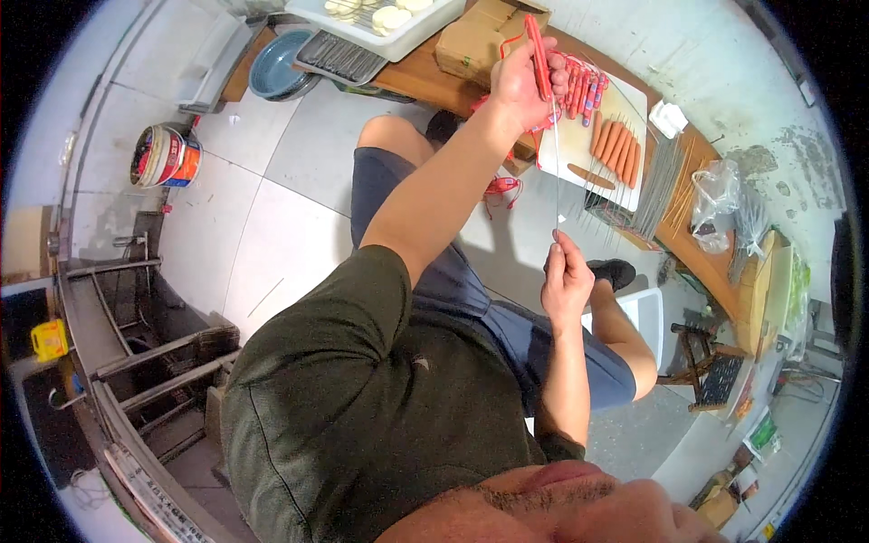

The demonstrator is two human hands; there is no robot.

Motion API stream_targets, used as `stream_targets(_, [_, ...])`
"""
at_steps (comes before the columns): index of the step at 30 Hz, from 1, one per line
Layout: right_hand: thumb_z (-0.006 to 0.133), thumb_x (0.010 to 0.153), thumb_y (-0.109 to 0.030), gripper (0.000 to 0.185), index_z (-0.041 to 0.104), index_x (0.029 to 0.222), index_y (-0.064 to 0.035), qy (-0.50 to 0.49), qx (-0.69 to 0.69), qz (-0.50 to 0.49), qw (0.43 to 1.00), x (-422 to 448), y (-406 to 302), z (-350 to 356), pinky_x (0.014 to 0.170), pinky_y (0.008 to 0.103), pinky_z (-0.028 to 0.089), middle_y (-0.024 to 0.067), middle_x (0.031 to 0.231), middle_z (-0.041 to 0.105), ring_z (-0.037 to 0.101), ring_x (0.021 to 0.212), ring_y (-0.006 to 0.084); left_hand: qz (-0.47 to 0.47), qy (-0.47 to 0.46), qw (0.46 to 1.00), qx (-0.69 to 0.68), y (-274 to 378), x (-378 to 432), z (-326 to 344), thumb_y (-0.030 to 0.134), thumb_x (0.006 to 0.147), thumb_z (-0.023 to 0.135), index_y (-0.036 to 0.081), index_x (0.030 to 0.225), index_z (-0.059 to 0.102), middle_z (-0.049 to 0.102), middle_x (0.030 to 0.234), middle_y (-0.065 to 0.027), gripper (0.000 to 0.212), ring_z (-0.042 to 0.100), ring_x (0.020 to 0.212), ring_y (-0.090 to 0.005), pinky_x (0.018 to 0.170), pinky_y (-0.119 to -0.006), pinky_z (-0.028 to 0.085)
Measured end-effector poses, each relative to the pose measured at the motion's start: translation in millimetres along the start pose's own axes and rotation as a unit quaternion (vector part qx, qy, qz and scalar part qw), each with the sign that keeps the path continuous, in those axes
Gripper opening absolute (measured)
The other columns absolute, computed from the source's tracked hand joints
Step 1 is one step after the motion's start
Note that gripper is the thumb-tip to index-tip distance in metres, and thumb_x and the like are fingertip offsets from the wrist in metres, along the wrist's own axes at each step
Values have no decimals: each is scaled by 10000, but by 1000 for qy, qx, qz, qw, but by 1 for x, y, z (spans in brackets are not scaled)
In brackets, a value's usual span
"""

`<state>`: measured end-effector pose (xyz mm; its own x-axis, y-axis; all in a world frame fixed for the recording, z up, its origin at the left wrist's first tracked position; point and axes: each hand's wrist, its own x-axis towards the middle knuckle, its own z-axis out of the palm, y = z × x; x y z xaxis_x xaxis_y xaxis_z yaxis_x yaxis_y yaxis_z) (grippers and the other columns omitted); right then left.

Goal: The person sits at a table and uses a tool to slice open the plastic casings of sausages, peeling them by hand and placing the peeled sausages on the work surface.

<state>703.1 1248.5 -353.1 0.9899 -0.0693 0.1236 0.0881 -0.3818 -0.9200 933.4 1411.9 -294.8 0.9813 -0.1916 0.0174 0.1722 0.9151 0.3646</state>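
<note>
My left hand (526, 78) is raised over the table edge and grips a sausage in red wrapping (538, 58). A thin metal skewer (557, 170) runs from the sausage's lower end towards me. Between thumb and fingers, my right hand (569, 278) pinches the near end of that skewer. Beyond my hands lies a white cutting board (557, 153). On it several bare sausages (616, 153) rest side by side with skewers in them, and one brown sausage (590, 176) lies apart. Several red-wrapped sausages (585, 91) are bunched at the board's far side, partly behind my left hand.
Loose metal skewers (660, 180), bamboo sticks (684, 186) and a clear plastic bag (716, 203) lie right of the board. Leftward are a cardboard box (468, 41), a white tub (400, 49) holding pale slices, and a blue basin (271, 64). Red wrappers (502, 186) hang below the table edge.
</note>
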Motion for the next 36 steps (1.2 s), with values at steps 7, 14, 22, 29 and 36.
stream_targets(7, [556,914,-90,234,624,1100,35,0,-9,-28,1000,-4,0,0,542,179,389,-28,681,550,458,589,30,46,8,999,-3,0,7,-5,403,930,501,133,1110,498,511,733,-56,324,461,568,-162,503,-289,373])
stream_targets(14, [570,906,-89,227,633,1091,27,6,-13,-34,999,-8,-1,2,554,184,398,-19,689,561,469,601,32,49,4,999,-11,1,5,-1,430,931,496,172,1109,509,508,688,-42,314,442,524,-139,488,-271,366])
stream_targets(22, [569,907,-99,233,633,1091,29,6,-32,-28,999,-7,-2,5,562,186,403,-6,675,565,473,599,35,54,22,998,-6,4,0,1,425,946,467,162,1081,505,490,677,-25,298,424,511,-117,468,-247,344])
stream_targets(29, [566,909,-109,236,637,1092,22,7,-42,-43,998,-6,-1,7,550,194,400,-1,653,553,467,581,41,51,24,998,0,4,0,1,421,951,458,158,1102,490,482,677,-16,305,415,507,-108,466,-244,331])
stream_targets(36, [562,915,-117,240,635,1098,19,3,-55,-46,997,-5,6,6,541,190,392,-18,634,526,458,570,39,70,32,996,41,1,1,1,454,956,424,129,1097,488,487,670,-18,359,405,495,-103,454,-249,324])
